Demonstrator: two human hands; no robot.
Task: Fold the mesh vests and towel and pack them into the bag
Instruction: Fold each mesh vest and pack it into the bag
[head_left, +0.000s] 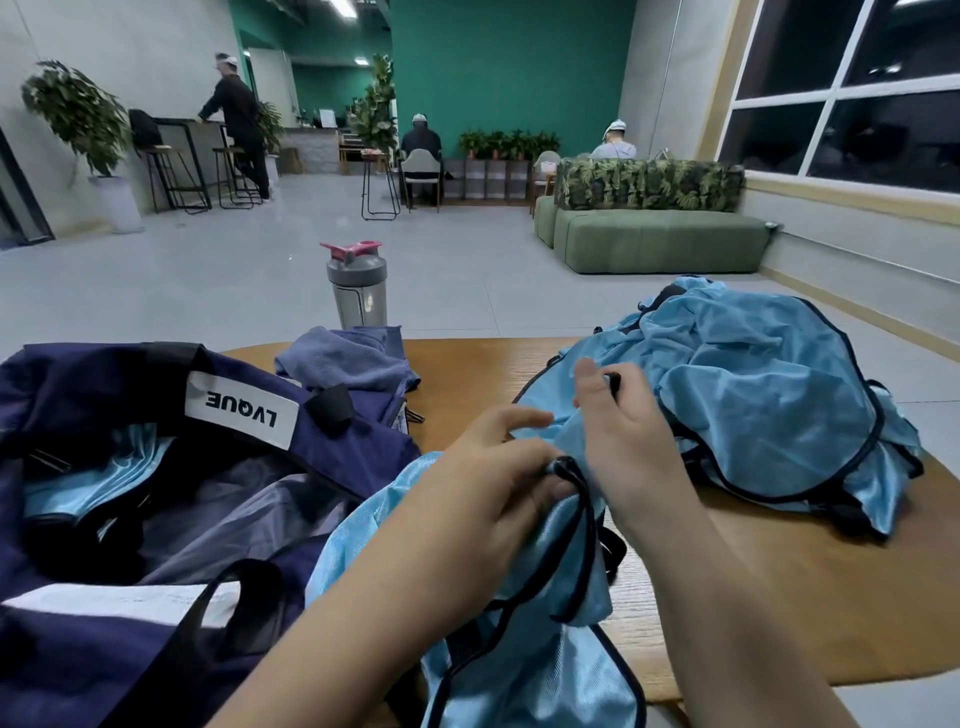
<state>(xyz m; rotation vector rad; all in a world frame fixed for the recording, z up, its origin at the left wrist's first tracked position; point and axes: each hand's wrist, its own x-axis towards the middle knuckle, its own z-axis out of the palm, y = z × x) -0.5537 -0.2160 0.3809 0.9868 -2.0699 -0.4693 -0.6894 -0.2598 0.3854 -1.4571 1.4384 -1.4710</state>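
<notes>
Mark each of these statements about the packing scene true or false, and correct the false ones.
1. Both hands grip the same light blue vest. True: the left hand and right hand pinch the black trim of the vest in front.
2. The navy bag is zipped closed. False: the bag lies open, with light blue fabric visible inside.
3. The towel is already in the bag. False: the blue-grey towel lies on the table behind the bag.
4. A heap of unfolded blue vests lies to the right. True: the heap sits crumpled on the table.
5. The shaker bottle has a green lid. False: the bottle has a grey lid with a pink flip cap.
</notes>
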